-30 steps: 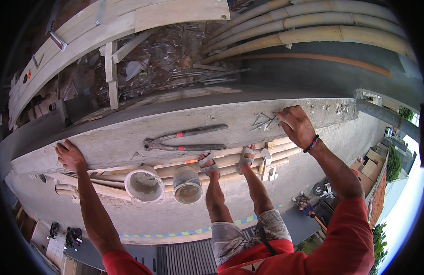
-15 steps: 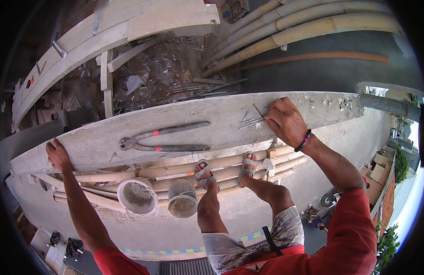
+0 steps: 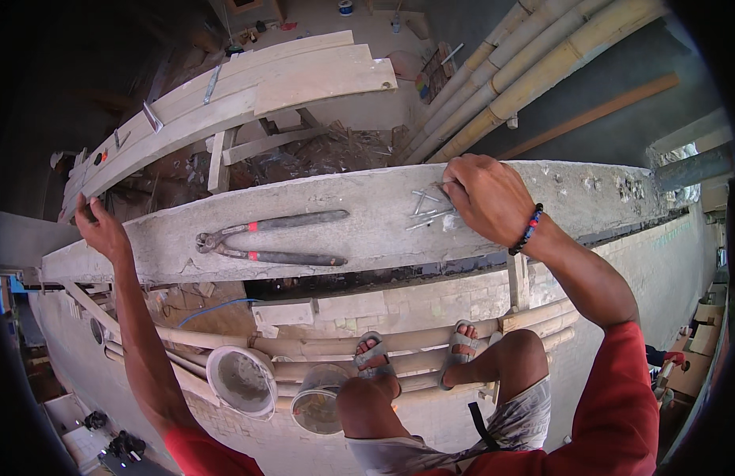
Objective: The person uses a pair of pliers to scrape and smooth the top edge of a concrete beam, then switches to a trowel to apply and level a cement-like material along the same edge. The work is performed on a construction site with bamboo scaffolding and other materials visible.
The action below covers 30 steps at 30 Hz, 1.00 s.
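Apparently, the right hand is pinching one of several stiff, likely light nails, best gripped mid-shank, while the left hand is hovering, fingers parted.

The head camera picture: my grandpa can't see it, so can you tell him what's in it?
A person's right hand is beside a few loose nails on a long concrete ledge, while the left hand is open near the ledge's left end. Black-handled pincers lie between the hands, and two buckets stand below, left of the person's sandalled feet.
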### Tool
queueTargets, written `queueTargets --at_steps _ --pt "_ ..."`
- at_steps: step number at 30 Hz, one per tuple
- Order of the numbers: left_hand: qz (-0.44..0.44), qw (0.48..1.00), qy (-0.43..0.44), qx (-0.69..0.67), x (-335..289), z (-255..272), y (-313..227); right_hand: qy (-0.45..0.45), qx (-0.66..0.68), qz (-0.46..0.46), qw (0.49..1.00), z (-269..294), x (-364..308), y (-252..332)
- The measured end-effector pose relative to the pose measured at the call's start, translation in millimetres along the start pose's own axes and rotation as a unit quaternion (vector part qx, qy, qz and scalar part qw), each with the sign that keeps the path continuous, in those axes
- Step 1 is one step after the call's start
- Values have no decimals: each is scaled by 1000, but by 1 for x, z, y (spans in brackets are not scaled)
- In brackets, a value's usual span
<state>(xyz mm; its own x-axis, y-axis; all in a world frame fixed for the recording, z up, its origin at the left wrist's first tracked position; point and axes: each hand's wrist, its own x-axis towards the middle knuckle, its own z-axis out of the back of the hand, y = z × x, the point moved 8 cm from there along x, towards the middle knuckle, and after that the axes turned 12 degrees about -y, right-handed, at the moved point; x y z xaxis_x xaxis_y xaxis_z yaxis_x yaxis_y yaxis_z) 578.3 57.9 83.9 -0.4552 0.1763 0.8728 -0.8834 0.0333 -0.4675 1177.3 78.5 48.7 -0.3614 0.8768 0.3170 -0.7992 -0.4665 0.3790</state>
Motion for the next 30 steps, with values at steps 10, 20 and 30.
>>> queueTargets --at_steps 10,20,30 --pt "-291 763 546 -188 -236 -18 -427 -22 -85 90 992 -7 -4 0" --pt "-258 761 573 -160 -278 -44 -420 -21 -121 114 986 -12 1 11" --pt "-219 822 482 -210 -275 -38 -424 -71 -37 127 989 -14 1 0"
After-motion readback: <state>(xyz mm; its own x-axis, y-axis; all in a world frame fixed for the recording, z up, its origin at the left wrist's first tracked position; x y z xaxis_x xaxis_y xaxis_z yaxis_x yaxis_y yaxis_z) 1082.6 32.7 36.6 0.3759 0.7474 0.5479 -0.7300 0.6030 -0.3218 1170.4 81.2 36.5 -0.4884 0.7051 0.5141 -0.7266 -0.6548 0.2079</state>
